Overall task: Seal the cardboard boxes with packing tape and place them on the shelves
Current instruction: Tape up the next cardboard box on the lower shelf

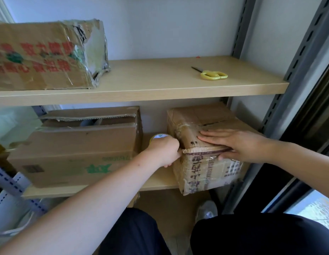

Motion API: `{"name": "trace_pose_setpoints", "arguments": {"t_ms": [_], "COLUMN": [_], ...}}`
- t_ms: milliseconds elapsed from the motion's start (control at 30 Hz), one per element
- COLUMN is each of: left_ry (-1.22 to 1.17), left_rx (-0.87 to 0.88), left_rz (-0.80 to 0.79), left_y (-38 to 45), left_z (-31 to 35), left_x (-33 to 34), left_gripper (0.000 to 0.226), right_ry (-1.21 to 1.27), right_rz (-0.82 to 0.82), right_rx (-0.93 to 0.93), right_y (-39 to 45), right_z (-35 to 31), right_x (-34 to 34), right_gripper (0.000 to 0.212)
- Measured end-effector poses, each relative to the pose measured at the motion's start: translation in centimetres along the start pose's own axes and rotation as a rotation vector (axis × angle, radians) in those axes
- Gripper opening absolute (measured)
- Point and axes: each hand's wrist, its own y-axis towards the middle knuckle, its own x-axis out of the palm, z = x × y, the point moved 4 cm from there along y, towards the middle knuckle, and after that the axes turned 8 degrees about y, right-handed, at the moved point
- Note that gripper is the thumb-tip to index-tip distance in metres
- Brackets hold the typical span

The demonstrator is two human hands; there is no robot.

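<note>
Judging by the shelves (141, 83), the job is partly done: a big taped box (49, 56) sits on the upper shelf, while on the lower shelf (160, 179) the wide box (77, 150) at left has its flaps unsealed and gaping. The small box (206, 150) at right, overhanging the lower shelf's front edge, is the one in hand, with shiny tape across its top and front. The right hand (231, 144) lies spread flat on its lid, thumb hooked under the front edge. The left hand (165, 150) is fisted around the tape roll (159, 137) against the box's left side (only the roll's rim shows). Yellow scissors (213, 74) lie well apart on the upper shelf, a reach away for cutting.
</note>
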Motion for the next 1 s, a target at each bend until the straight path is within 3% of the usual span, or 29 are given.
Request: {"name": "trace_pose_setpoints", "arguments": {"t_ms": [100, 200, 233, 300, 333, 400, 467, 567, 733, 867, 933, 1000], "left_ry": [-0.192, -0.077, -0.032, 0.000, 0.032, 0.122, 0.212, 0.204, 0.119, 0.117, 0.115, 0.112], "left_rx": [0.020, 0.109, 0.109, 0.098, 0.099, 0.107, 0.111, 0.129, 0.118, 0.114, 0.119, 0.124], "left_rz": [-0.091, -0.157, -0.139, -0.109, -0.099, -0.048, 0.018, 0.087, 0.108, 0.104, 0.106, 0.113], "left_y": [0.0, -0.4, -0.4, -0.6, -0.9, -1.4, -2.0, -2.6, -2.9, -2.7, -2.7, -2.7], "left_z": [-1.4, -1.8, -2.0, -2.5, -2.6, -2.8, -2.8, -2.8, -2.9, -3.0, -3.1, -3.1], "left_x": [0.9, 1.3, 1.4, 1.2, 0.9, 0.3, 0.0, 0.0, 0.5, 0.8, 0.9, 0.9], "left_gripper": [0.029, 0.015, 0.013, 0.014, 0.016, 0.021, 0.027, 0.027, 0.026, 0.027, 0.028, 0.027], "right_ry": [-0.199, -0.340, -0.365, -0.300, -0.208, 0.053, 0.223, -0.072, -0.184, -0.471, -0.419, -0.264], "right_rz": [0.098, 0.651, 0.848, 1.157, 1.226, 1.120, 0.821, 0.459, 0.195, 0.165, 0.213, 0.419], "right_rx": [0.021, -0.339, -0.383, -0.233, -0.080, 0.213, 0.434, 0.546, 0.692, 0.622, 0.591, 0.503], "right_y": [0.0, -1.8, -2.5, -2.5, -2.0, 0.0, 2.1, 4.2, 4.8, 4.4, 3.9, 2.2], "right_z": [-2.1, -7.0, -8.2, -9.1, -8.8, -6.6, -5.1, -5.5, -6.3, -7.0, -7.7, -10.0], "right_x": [-2.1, -5.6, -7.0, -11.0, -13.0, -16.1, -17.4, -18.6, -19.5, -19.3, -19.7, -19.4], "right_gripper": [0.061, 0.039, 0.031, 0.019, 0.016, 0.013, 0.021, 0.041, 0.043, 0.037, 0.032, 0.039]}}
